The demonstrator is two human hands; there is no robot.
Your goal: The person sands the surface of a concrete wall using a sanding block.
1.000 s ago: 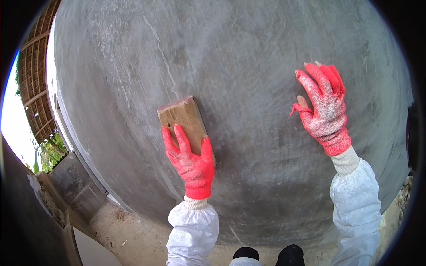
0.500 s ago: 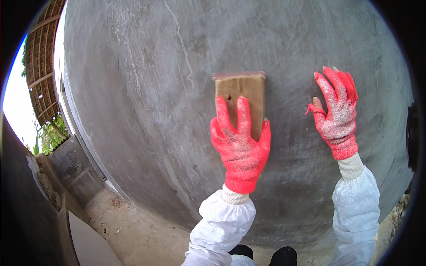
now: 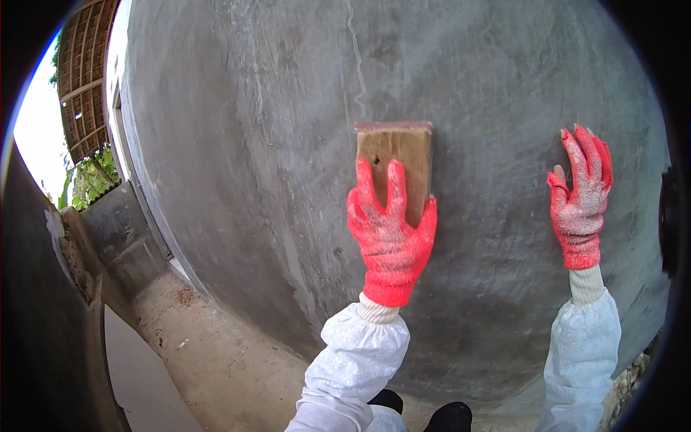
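My left hand [image 3: 392,241], in a red knitted glove dusted with grey, is closed on a wooden sanding block [image 3: 403,147]. Its fingers lie along the back of the block, with the thumb at the right edge. A thin reddish edge shows at the block's top, and its face against the grey plastered wall [image 3: 489,302] is hidden. Off to the right, my right hand [image 3: 583,205] wears a matching glove with bare fingertips poking out. It is open and holds nothing, its palm side toward the wall; whether the palm touches cannot be seen.
A pale crooked streak [image 3: 358,65] runs down the wall above the block. Below lies a dusty concrete floor [image 3: 216,353], where my dark shoes [image 3: 450,417] show. At the left are a low grey wall [image 3: 122,234], a white panel [image 3: 144,374] and a woven roof [image 3: 83,79].
The block in my left hand has shifted left along the wall, closer to the pale streak. My right hand is now farther from my left. The whole view has swung a little left.
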